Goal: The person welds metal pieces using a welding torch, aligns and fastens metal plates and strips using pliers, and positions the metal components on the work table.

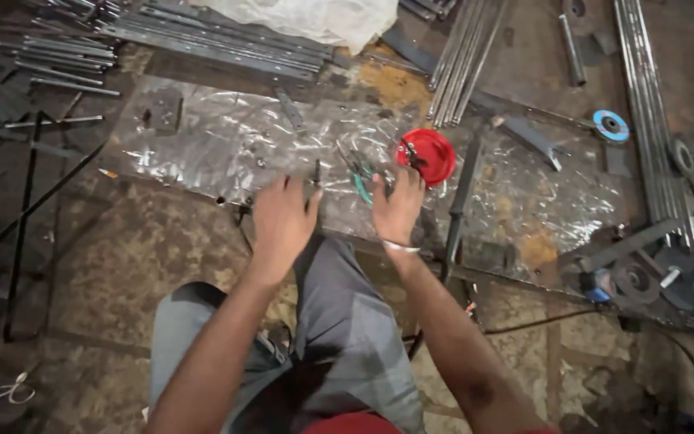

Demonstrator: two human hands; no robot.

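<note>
Grey trousers [339, 321] are seen nearest, at the bottom centre. Beyond them a large scuffed steel plate [226, 137] is laid on the floor. On its near edge the left hand [281, 221] is spread flat, fingers apart. The right hand [398, 210], fingers loosely curled, is placed just right of green-handled pliers [361, 181]; no grip can be made out. A small red dish [429, 157] is seen just beyond.

Right hand [398, 210] hides the pliers' [361, 178] handles — small parts blurred.
</note>
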